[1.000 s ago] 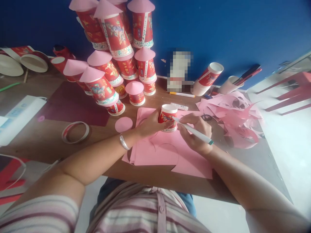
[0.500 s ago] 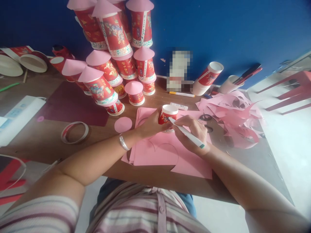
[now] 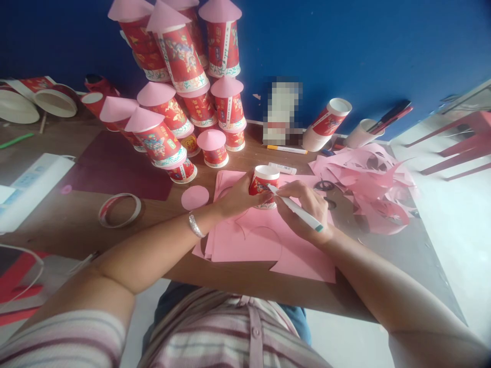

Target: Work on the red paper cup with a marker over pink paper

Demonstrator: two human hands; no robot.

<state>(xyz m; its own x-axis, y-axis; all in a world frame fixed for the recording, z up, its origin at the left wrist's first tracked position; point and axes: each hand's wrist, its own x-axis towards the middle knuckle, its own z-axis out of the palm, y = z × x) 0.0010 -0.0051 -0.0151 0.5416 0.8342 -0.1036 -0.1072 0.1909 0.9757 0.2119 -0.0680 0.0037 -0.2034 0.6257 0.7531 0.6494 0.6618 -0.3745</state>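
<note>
My left hand (image 3: 241, 197) is wrapped round a red patterned paper cup (image 3: 264, 178) with a white rim, held over pink paper sheets (image 3: 264, 245). In my right hand (image 3: 307, 204) is a white marker (image 3: 299, 211) with a green end, its tip against or very close to the cup's side. Curved pencil lines mark the pink sheets under both hands. A pink paper disc (image 3: 195, 198) lies left of the sheets. Scissors (image 3: 325, 185) sit just beyond my right hand, partly hidden by it. A white tube (image 3: 283, 168) rests behind the cup.
Stacked red cups with pink cone tops (image 3: 180, 56) rise at the back left. Pink paper scraps (image 3: 378, 184) heap on the right, near a pen cup (image 3: 362, 134). A tape roll (image 3: 119, 210) and a white power strip (image 3: 30, 186) lie left. A blue wall (image 3: 345, 46) stands behind.
The cup has shifted very slightly to the left and the marker tip has moved a little right against its side. Both hands keep their hold.
</note>
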